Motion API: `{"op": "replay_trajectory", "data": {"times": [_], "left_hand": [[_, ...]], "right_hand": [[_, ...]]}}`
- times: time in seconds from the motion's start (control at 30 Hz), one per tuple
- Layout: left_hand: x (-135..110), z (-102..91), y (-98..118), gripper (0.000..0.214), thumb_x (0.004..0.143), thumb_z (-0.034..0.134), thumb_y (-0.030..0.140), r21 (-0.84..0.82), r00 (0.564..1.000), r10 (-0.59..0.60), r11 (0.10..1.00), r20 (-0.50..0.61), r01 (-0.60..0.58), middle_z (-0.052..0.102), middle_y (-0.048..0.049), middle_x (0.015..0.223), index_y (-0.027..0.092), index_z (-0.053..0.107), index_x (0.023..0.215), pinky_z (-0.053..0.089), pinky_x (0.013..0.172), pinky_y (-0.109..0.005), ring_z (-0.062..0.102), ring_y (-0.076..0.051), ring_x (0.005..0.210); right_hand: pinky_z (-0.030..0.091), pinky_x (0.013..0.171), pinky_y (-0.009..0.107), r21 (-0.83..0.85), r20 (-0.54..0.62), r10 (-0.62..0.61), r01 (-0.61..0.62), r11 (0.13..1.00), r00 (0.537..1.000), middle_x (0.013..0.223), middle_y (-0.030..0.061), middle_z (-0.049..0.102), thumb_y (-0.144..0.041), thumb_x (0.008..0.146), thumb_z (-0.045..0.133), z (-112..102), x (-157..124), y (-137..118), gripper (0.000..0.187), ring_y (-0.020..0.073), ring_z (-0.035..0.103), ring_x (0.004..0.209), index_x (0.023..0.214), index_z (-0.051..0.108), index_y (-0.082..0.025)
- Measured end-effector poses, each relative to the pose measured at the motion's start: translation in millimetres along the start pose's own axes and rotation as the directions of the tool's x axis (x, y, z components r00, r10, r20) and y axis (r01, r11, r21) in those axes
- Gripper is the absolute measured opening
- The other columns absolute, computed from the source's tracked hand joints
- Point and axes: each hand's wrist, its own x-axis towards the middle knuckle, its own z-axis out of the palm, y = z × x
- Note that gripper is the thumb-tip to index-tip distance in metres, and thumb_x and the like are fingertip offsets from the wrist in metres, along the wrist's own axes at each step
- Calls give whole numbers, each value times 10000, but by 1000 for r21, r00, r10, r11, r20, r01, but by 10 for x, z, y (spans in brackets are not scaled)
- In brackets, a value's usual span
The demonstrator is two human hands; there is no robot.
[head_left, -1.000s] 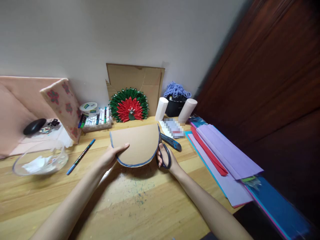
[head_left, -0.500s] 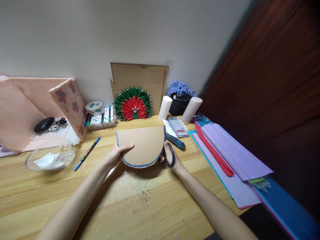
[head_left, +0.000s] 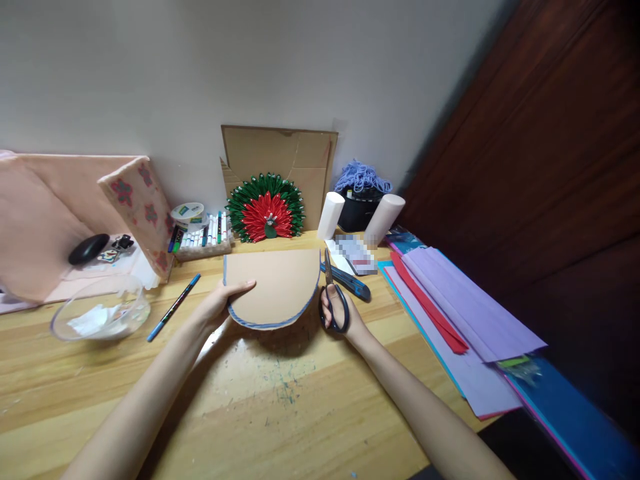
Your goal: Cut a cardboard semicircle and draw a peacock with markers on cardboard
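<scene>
My left hand (head_left: 220,305) grips the left edge of a half-round brown cardboard piece (head_left: 273,285) with a blue line along its curved rim, held a little above the wooden table (head_left: 280,400). My right hand (head_left: 341,315) holds black-handled scissors (head_left: 333,297), fingers through the loops, blades pointing away from me. The scissors stand just right of the cardboard's curved edge, a small gap apart from it.
A blue utility knife (head_left: 350,281) lies just beyond the scissors. Blue marker (head_left: 174,307) and glass bowl (head_left: 100,315) sit to the left. Purple, red and blue paper sheets (head_left: 450,313) cover the right side. A red-green fan craft (head_left: 265,215), cardboard sheet, markers and white rolls line the wall.
The scissors have come off the cardboard's right edge and now stand apart from it. My left hand has drawn the cardboard slightly to the left.
</scene>
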Motion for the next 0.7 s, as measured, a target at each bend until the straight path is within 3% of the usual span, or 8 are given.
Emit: {"op": "replay_trajectory", "data": {"times": [0.17, 0.3, 0.37, 0.47, 0.57, 0.7], "left_hand": [[13, 137, -99, 303, 715, 650, 185, -141, 992, 119, 982, -44, -124, 695, -112, 935, 95, 621, 1003, 548, 748, -256, 663, -197, 813], [-31, 308, -218, 315, 802, 547, 230, -241, 994, 91, 965, -58, -102, 668, -120, 1032, 92, 590, 1082, 499, 883, -312, 618, -219, 970], [-70, 376, -271, 349, 810, 540, 249, -271, 993, 117, 956, -12, -115, 640, -118, 1100, 95, 572, 1121, 459, 939, -316, 576, -225, 1051], [-123, 428, -312, 415, 798, 563, 260, -264, 984, 146, 958, 101, -115, 591, -111, 1187, 106, 531, 1183, 417, 983, -322, 524, -226, 1122], [-150, 420, -299, 506, 762, 608, 228, -216, 976, 135, 972, 172, -96, 588, -107, 1192, 133, 477, 1242, 434, 966, -348, 541, -229, 1098], [-156, 414, -294, 565, 736, 637, 202, -219, 979, 156, 968, 133, -125, 615, -95, 1150, 158, 446, 1266, 476, 912, -317, 576, -210, 1042]], "right_hand": [[388, 354, 200, 294, 115, 2, -36, 955, 993, 352, -72, 404, -856, 560, 320, 51, -42, -6, 694, 83, 436, 301, 651, 457, -182], [483, 471, 225, 297, 133, -82, 39, 954, 988, 455, -63, 475, -652, 705, 508, 127, -146, -17, 491, 92, 527, 406, 748, 513, -163], [508, 502, 239, 281, 104, -151, 117, 953, 983, 479, -69, 479, -493, 719, 613, 151, -163, -24, 343, 92, 531, 432, 728, 503, -169], [508, 470, 229, 314, 10, -213, 199, 928, 977, 459, -86, 446, -376, 699, 666, 125, -117, -48, 271, 78, 482, 415, 695, 481, -177], [496, 432, 204, 363, -94, -195, 216, 907, 976, 434, -102, 414, -363, 657, 696, 32, -23, -82, 288, 60, 432, 390, 709, 482, -178], [505, 446, 212, 368, -130, -107, 148, 918, 986, 447, -93, 432, -437, 651, 680, -37, 36, -85, 341, 62, 438, 404, 731, 480, -172]]}}
